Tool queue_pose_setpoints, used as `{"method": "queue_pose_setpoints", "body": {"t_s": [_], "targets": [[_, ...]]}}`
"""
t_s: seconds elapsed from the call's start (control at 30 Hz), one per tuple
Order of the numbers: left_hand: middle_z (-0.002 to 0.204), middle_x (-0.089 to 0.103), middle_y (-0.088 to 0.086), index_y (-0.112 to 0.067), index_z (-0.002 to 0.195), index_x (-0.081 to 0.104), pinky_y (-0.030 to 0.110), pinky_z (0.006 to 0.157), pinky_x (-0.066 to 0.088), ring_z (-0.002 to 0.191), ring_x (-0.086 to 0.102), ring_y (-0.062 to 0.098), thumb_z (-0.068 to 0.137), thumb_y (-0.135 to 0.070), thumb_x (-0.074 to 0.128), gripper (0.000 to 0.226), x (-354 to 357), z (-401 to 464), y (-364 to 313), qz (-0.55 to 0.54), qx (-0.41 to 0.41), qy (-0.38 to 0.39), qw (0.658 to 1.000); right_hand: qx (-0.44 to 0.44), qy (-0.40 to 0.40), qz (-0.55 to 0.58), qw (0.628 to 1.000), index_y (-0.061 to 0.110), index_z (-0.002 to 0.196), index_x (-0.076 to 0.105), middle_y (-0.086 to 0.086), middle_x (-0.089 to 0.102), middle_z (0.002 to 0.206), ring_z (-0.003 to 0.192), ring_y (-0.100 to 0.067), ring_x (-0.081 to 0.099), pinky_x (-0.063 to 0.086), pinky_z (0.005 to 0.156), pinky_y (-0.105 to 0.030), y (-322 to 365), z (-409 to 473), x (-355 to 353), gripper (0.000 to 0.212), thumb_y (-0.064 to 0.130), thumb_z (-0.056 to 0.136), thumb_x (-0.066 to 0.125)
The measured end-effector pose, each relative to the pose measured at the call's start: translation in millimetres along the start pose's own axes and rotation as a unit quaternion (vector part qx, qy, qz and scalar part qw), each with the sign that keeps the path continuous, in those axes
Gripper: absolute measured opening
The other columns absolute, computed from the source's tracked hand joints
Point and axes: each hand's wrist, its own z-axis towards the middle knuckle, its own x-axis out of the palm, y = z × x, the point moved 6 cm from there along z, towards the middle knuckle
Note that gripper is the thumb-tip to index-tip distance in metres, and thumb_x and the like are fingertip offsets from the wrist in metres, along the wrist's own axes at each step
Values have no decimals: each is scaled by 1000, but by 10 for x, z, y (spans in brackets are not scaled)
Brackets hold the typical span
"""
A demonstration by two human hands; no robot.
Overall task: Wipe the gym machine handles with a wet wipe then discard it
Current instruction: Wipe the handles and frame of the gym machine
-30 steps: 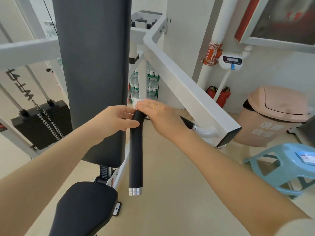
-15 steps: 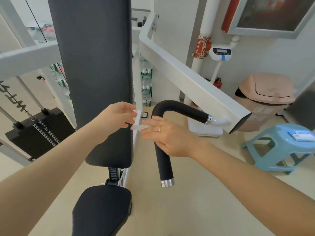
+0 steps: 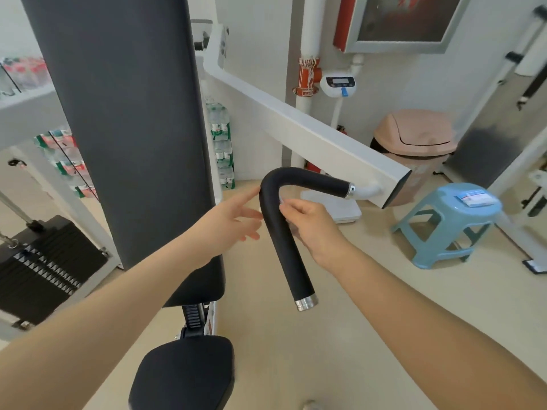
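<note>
The black padded machine handle (image 3: 282, 232) curves down from the white arm (image 3: 310, 137) and ends in a chrome cap. My right hand (image 3: 310, 223) sits just right of the handle's upper part. Its fingers are pinched on a small white wet wipe (image 3: 281, 199), of which only a sliver shows at the fingertips against the grip. My left hand (image 3: 233, 221) is on the handle's left side with its fingers spread and nothing in it, its fingertips close to the grip.
A pink swing-lid bin (image 3: 414, 137) stands at the back right. A blue plastic stool (image 3: 444, 223) with a wipe packet (image 3: 475, 199) on it is nearer. The dark backrest (image 3: 127, 128) and seat (image 3: 183, 374) fill the left, next to a weight stack (image 3: 44, 267).
The wipe, held between both hands left of the handle, is now in my right hand only, on the handle's right side. My left hand has let go and opened.
</note>
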Motion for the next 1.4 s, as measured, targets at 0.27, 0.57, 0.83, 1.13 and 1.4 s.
{"method": "queue_pose_setpoints", "body": {"t_s": [0.27, 0.57, 0.83, 1.13, 1.4], "targets": [[100, 64, -5, -35, 146, 19, 13, 68, 41, 86, 63, 11, 82, -26, 68, 81, 92, 38, 6, 52, 27, -34, 998, 101, 97, 219, 966, 2, 108, 62, -13, 65, 101, 90, -22, 63, 51, 84, -35, -163, -110, -46, 28, 16, 95, 42], [110, 57, -13, -34, 142, 28, 7, 61, 35, 74, 53, -5, 81, -23, 69, 74, 66, 52, -40, 53, 61, -55, 995, 61, 112, 158, 979, 9, 121, 58, -3, 69, 104, 93, -13, 67, 54, 80, -26, -196, -185, -41, 29, 10, 98, 40], [126, 59, -2, -32, 144, 28, 27, 84, 40, 95, 57, 11, 81, -19, 69, 77, 60, 41, -57, 41, 42, -65, 996, 147, 212, 127, 958, 7, 114, 61, 0, 70, 89, 81, -13, 66, 52, 76, -27, -496, -346, -33, 30, 24, 97, 44], [103, 65, -11, -39, 144, 23, 25, 90, 36, 82, 59, -3, 83, -20, 67, 78, 99, 38, -14, 25, -3, -59, 998, -31, 123, 68, 990, 19, 127, 54, 5, 63, 121, 103, 0, 60, 48, 94, -25, -422, -408, -114, 35, 8, 95, 48], [104, 70, 2, -41, 137, 38, 33, 92, 50, 95, 66, 18, 91, -17, 57, 55, 118, 19, 76, -95, -32, -60, 993, -497, 197, -374, 758, 2, 113, 64, -9, 61, 125, 128, -24, 44, 37, 106, -35, -182, -616, -23, 32, 7, 93, 40]]}}
